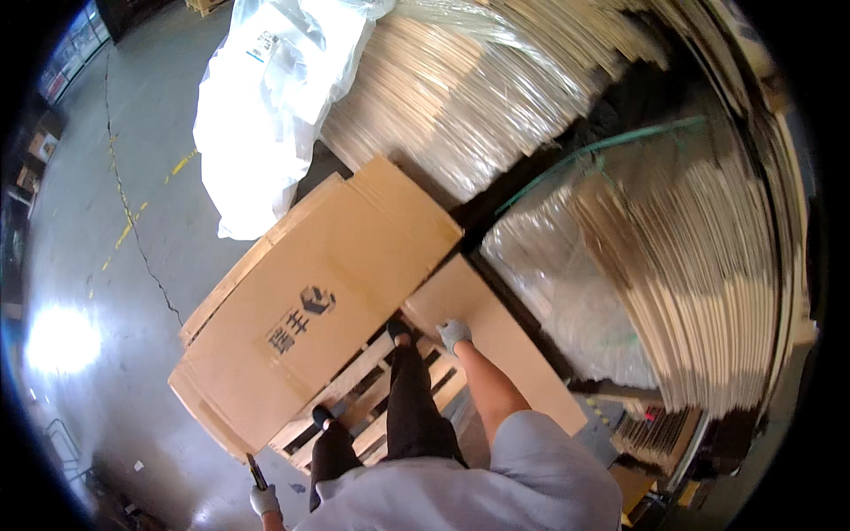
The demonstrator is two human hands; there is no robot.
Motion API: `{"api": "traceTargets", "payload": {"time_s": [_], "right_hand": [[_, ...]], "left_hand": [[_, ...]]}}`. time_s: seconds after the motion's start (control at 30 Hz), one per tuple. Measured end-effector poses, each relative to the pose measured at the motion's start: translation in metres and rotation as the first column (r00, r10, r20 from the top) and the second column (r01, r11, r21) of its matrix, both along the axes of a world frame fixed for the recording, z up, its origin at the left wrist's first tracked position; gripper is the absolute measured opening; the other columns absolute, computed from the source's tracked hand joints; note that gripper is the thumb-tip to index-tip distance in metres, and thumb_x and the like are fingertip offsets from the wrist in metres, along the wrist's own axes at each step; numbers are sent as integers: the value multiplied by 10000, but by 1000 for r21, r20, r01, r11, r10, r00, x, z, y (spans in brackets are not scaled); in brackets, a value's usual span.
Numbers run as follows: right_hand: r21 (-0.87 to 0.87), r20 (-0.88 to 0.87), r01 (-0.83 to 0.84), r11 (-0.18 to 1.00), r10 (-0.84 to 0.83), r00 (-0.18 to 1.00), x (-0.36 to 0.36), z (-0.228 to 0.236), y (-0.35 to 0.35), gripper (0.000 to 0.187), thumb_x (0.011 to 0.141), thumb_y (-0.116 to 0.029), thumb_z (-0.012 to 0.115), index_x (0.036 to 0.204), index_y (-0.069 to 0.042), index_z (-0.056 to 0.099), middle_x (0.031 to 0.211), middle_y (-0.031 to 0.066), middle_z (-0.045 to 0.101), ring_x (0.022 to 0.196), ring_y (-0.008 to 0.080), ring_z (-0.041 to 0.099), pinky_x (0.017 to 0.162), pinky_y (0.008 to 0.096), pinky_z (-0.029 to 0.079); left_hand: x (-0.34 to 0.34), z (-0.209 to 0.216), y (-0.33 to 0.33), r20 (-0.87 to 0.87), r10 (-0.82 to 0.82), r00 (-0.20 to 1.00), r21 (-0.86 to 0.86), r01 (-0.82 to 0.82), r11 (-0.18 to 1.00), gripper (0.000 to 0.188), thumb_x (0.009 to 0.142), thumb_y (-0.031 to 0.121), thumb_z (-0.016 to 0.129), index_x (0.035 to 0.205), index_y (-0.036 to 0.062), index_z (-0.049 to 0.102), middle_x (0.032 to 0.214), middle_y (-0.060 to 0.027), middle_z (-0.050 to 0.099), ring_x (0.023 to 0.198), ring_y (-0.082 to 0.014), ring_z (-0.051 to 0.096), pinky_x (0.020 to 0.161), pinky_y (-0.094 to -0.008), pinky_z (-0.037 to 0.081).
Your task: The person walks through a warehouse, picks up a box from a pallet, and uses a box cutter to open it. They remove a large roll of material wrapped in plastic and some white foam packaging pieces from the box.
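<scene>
My left hand [264, 500], in a pale glove, is closed around a dark box cutter [257, 473] at the lower left. The cutter's upper end is by the near corner of a large flat cardboard box [248, 327] with a dark printed mark. My right hand [454, 334], also gloved, is over a second cardboard sheet [522, 354] on the right. Its fingers are curled in, and whatever they may hold is too small to see. Both cardboard pieces lie over a wooden pallet [359, 403], on which my feet stand.
Film-wrapped stacks of flat cardboard [443, 97] rise at the far side, with another tall stack [682, 274] on the right. A white plastic-wrapped bundle [266, 115] stands beyond the box. Grey floor [133, 354] with a crack and yellow marks runs along the left.
</scene>
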State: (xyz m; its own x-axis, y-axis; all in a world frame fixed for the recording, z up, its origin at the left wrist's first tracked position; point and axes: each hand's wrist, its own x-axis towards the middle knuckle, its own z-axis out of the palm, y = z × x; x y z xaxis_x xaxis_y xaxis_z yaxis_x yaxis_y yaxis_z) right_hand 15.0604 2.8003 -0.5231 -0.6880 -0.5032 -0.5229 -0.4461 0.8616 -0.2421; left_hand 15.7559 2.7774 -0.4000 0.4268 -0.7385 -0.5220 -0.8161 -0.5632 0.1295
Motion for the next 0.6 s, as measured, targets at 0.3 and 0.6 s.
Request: {"api": "traceTargets", "payload": {"time_s": [0.3, 0.6], "right_hand": [[-89, -202, -34, 995, 16, 979, -213, -65, -180, 492, 790, -341, 701, 1112, 8, 575, 1114, 250, 569, 992, 405, 592, 846, 457, 503], [91, -93, -119, 989, 128, 987, -272, -119, -260, 557, 730, -447, 715, 1073, -16, 630, 1158, 221, 578, 1022, 384, 600, 866, 451, 508]], "left_hand": [[-177, 1, -15, 5, -150, 989, 697, 105, 709, 811, 842, 561, 604, 1441, 76, 351, 1380, -228, 465, 1022, -265, 633, 783, -295, 521], [-202, 2, 32, 276, -13, 961, 195, -42, 980, 264, 638, 203, 751, 748, 7, 611, 695, -195, 640, 682, -380, 647, 633, -455, 507]]}}
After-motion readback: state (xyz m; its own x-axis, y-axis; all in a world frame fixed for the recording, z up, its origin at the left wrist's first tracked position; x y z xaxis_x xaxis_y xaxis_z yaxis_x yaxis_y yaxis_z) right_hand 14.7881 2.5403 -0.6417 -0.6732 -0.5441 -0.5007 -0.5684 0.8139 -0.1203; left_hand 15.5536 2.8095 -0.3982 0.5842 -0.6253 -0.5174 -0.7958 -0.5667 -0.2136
